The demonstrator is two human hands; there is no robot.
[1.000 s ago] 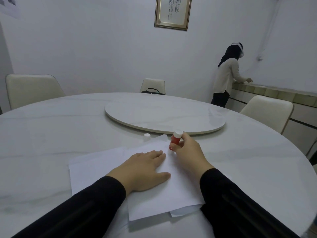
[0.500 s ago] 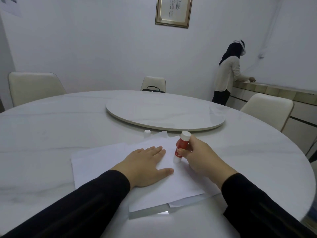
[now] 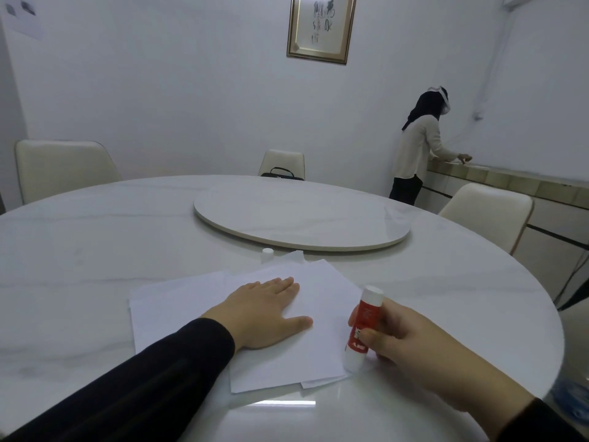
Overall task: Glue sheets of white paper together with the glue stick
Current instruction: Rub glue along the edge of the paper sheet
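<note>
A small stack of white paper sheets [image 3: 191, 301] lies on the round white table [image 3: 95, 244] in front of me. My left hand [image 3: 261, 311] rests flat, palm down, on the top sheet. My right hand [image 3: 404, 342] grips a red and white glue stick [image 3: 363, 330], held nearly upright with its lower end touching the top sheet near its right front corner. The glue stick's white cap [image 3: 267, 254] stands on the table just beyond the sheets.
A raised round turntable [image 3: 299, 218] fills the table's middle. Cream chairs stand at the left [image 3: 60, 167], far side [image 3: 282, 162] and right [image 3: 487, 208]. A person [image 3: 417, 154] stands with their back to me at a counter on the far right.
My right hand has drawn the glue stick from the top sheet's far edge toward me along its right side. My left hand has stayed flat on the paper.
</note>
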